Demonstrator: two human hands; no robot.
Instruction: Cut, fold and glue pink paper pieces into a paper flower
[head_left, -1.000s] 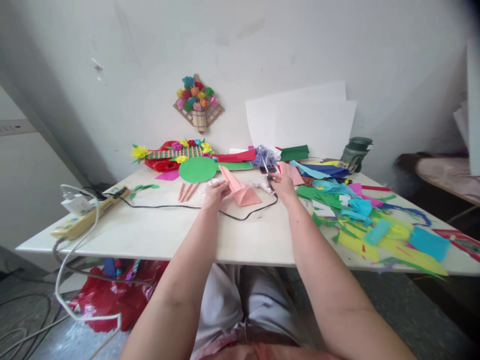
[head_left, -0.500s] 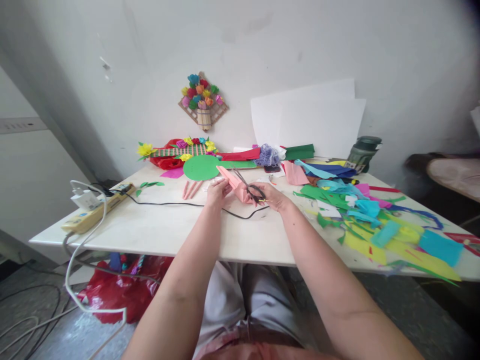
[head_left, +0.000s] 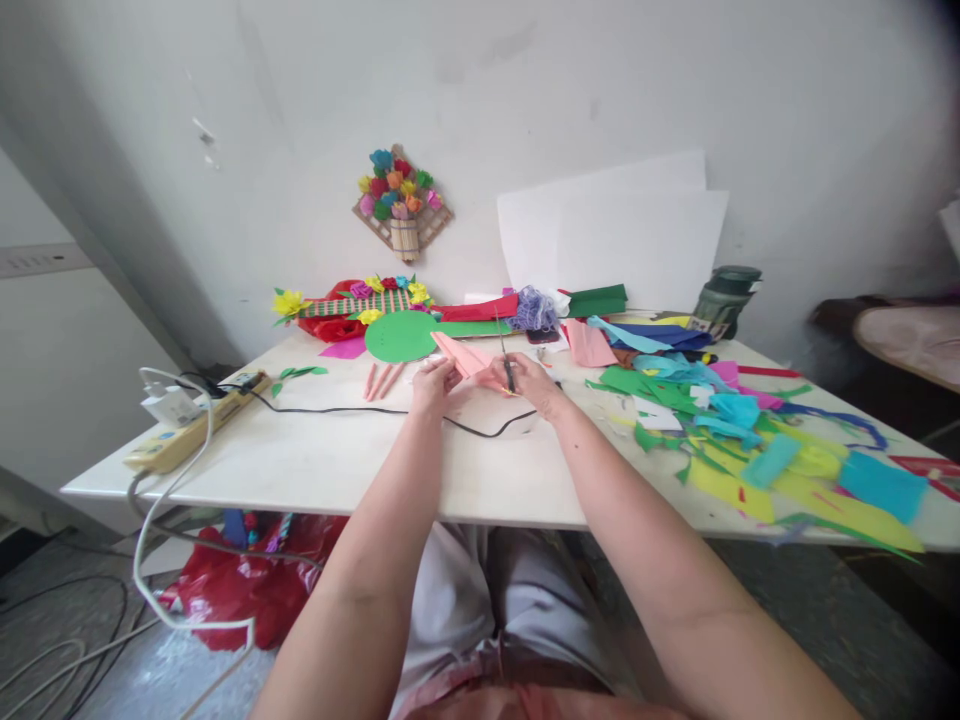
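At a white craft table (head_left: 337, 465) strewn on the right with coloured paper scraps (head_left: 757, 440), a person works a folded pink paper (head_left: 459, 355) at the far middle. The left hand (head_left: 433, 383) pinches its near edge; the right hand (head_left: 531, 380) grips scissors (head_left: 508, 368) upright beside it. No cut shows yet; the shaping appears barely begun.

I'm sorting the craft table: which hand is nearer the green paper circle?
Left. The left hand grips the pink folded paper just in front of the green paper circle; the right hand, holding scissors, is farther to its right.
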